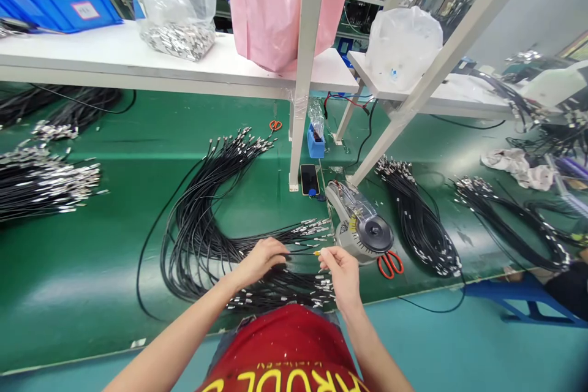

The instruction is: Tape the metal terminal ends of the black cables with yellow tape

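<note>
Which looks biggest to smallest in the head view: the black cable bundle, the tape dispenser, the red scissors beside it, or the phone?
1. black cable bundle
2. tape dispenser
3. red scissors and phone: about alike, the phone lies farther off, so unranked.

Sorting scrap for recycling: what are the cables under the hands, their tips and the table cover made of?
Cables: black matte jacket, likely rubber or PVC, bending freely. Tips: shiny silver, probably metal. Table cover: green, faintly glossy, maybe rubber mat.

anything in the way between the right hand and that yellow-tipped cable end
Nothing visible: the right hand already pinches the cable end, the left hand rests on the cable bundle. The tape dispenser and scissors lie off to the right.
</note>
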Motion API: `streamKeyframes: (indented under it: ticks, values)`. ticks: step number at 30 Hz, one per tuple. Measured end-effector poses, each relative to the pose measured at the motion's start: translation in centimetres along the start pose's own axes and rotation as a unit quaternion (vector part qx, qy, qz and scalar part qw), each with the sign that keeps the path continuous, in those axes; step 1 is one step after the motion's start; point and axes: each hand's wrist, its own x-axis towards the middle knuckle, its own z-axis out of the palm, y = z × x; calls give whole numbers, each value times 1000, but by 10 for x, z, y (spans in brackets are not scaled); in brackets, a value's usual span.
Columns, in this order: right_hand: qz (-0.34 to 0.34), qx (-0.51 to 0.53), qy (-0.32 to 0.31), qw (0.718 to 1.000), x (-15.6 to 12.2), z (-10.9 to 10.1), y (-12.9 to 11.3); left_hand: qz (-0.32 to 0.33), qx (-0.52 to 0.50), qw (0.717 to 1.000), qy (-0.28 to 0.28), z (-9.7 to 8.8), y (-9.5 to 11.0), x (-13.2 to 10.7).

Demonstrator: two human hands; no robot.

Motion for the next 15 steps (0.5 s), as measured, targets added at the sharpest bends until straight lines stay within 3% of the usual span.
streamKeyframes:
  ticks: [4, 9, 12, 15]
  values:
    - [6, -3, 18, 1000, 2, -3, 3, -34, 51, 997, 47, -6, -17, -4]
    - [12, 7, 27, 1000, 4, -4, 2, -43, 50, 998, 4, -11, -34, -11]
    - [7, -3, 26, 1000, 4, -3, -1, -21, 11, 1000, -15, -2, -24, -5]
    - [7, -14, 16, 1000, 0, -2, -5, 6, -54, 998, -45, 6, 5, 5]
